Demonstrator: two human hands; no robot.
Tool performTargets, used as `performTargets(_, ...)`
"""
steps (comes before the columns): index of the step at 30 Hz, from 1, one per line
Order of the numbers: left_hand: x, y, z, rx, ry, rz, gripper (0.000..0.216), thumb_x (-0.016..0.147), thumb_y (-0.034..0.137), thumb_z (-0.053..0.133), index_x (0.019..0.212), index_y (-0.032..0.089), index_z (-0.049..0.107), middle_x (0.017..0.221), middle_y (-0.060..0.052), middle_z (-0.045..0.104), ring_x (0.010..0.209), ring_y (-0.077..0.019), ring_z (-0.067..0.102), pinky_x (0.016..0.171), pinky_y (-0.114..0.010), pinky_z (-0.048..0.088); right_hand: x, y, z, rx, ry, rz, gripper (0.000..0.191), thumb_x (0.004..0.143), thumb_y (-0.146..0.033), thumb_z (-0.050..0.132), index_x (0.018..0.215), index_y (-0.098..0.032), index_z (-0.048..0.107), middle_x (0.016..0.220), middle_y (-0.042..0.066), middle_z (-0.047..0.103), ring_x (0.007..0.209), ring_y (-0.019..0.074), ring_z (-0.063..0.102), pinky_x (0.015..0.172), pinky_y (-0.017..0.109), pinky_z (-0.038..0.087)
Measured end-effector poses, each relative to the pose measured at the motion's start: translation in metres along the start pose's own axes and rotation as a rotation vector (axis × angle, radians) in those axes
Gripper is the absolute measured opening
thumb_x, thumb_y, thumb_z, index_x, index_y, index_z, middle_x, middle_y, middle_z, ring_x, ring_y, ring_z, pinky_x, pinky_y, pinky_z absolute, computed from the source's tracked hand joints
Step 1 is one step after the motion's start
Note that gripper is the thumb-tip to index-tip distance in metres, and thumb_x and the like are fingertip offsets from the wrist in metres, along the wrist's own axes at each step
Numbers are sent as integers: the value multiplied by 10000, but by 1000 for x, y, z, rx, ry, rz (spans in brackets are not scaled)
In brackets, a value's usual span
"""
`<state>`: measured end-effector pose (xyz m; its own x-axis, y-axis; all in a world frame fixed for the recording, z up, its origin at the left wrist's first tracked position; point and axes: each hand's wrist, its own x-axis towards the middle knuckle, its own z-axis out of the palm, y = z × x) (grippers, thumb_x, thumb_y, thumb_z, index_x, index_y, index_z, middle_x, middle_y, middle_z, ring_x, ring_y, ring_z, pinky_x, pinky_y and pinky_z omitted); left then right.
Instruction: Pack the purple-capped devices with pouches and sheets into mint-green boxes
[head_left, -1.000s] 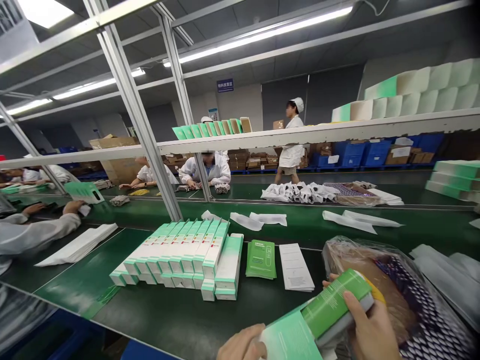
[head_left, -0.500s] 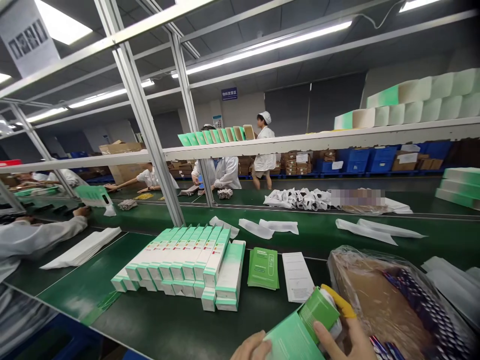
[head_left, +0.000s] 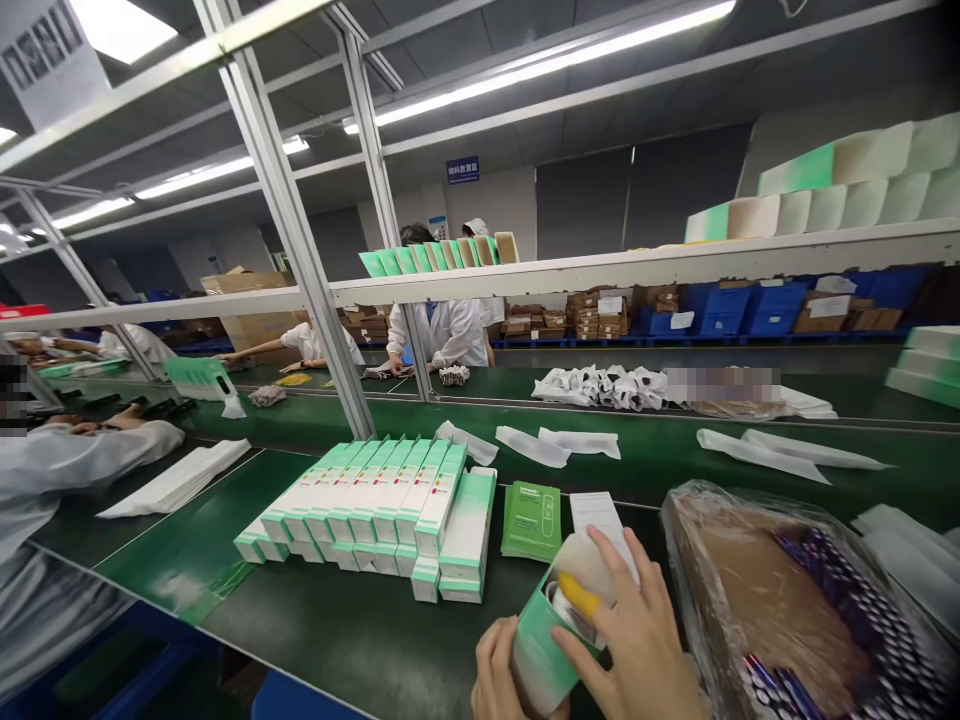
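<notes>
My left hand [head_left: 496, 672] is wrapped around a green-and-white carton [head_left: 541, 655], which is tilted with its open end up and to the right. A pale end flap stands up behind the opening. Over that end is my right hand [head_left: 645, 640], fingers spread, its index finger in a yellow finger cot [head_left: 577, 596] pressing at the mouth. White and silvery contents [head_left: 564, 612] show just inside; their kind is hard to make out. Beyond the carton lie a stack of green leaflets [head_left: 531, 522] and a white printed sheet [head_left: 596, 512], partly covered by my right hand.
Stacked green-and-white cartons [head_left: 367, 500] stand left of centre on the dark green belt [head_left: 337, 640]. A plastic-lined box [head_left: 750, 590] of dark-capped, pen-like tubes sits at right. White sleeves [head_left: 532, 446] lie behind. A shelf [head_left: 600, 272] crosses above; a co-worker's sleeve [head_left: 112, 450] is at left.
The green leaflet-wrapped bundle in my right hand has gone into the carton, and that hand has spread over the opening. The carton has turned more upright in my left hand.
</notes>
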<state>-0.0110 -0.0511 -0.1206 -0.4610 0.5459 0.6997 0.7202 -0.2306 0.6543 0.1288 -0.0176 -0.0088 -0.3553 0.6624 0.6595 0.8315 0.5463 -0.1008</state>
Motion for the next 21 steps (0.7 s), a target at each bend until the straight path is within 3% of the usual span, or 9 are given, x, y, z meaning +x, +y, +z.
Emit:
performTargets(3, 6, 1, -4, -234, 16, -135, 506, 719, 351, 713, 1158, 191, 521, 1122, -144, 573, 1036, -320, 628, 855, -432, 529, 8, -24, -10, 20, -77, -14, 154, 873, -332, 613, 959, -268, 723, 1582, 38, 315, 1436, 455, 195, 1039, 709, 294)
performTargets(5, 17, -2, -14, -431, -73, -297, 608, 645, 411, 783, 1136, 189, 501, 1181, -148, 562, 1080, -324, 614, 915, -458, 508, 14, -41, -17, 58, -121, -47, 160, 886, -316, 600, 971, -246, 716, 1603, 15, 280, 1463, 414, 139, 1121, 669, 181)
performTargets(8, 43, -12, -36, -698, -355, -478, 787, 509, 446, 883, 1146, 202, 490, 1232, -149, 596, 1081, -338, 633, 902, -440, 529, 22, -56, -28, 170, -214, -195, 237, 912, -375, 578, 1069, -240, 695, 1626, -13, 219, 1479, 388, 90, 1168, 627, 109)
performTargets(11, 67, -15, -51, -720, -697, -530, 766, 517, 390, 901, 1160, 203, 529, 1105, -100, 689, 961, -305, 677, 820, -387, 557, 23, -47, -36, 374, -300, -270, 323, 923, -398, 569, 1216, -279, 636, 1623, -17, 222, 1486, 336, 132, 1180, 550, 215)
performTargets(13, 74, -11, -55, -713, -807, -564, 698, 537, 427, 886, 1109, 169, 579, 996, -82, 722, 909, -297, 684, 791, -368, 553, 15, -18, -38, 432, -227, -107, 365, 969, -344, 493, 1323, -283, 556, 1589, 20, 303, 1464, 262, 241, 1158, 454, 312)
performTargets(16, 71, 2, -54, -744, -727, -656, 692, 513, 493, 882, 1041, 151, 593, 925, -74, 726, 899, -299, 681, 787, -357, 543, -12, 57, -33, 204, -74, 316, 373, 998, -262, 378, 1324, -191, 544, 1436, 120, 497, 1358, 255, 422, 1111, 442, 361)
performTargets(17, 67, 6, -52, -746, -679, -687, 699, 502, 495, 887, 1035, 157, 586, 923, -72, 723, 900, -296, 681, 786, -353, 542, -25, 85, -30, 74, -171, 407, 358, 987, -253, 382, 1267, -161, 586, 1364, 151, 555, 1308, 288, 474, 1077, 464, 380)
performTargets(19, 61, 13, -48, -741, -606, -723, 713, 481, 489, 900, 1029, 164, 580, 923, -68, 717, 899, -292, 680, 788, -349, 542, -54, 136, -26, -139, -535, 590, 318, 967, -223, 395, 1156, -141, 637, 1175, 173, 658, 1141, 318, 601, 942, 448, 450)
performTargets(21, 56, 17, -44, -749, -584, -728, 728, 471, 507, 901, 1031, 160, 590, 914, -70, 713, 889, -292, 681, 785, -353, 545, -80, 170, -22, -178, -676, 675, 191, 901, -222, 520, 950, -131, 682, 899, 168, 715, 906, 340, 691, 746, 404, 484)
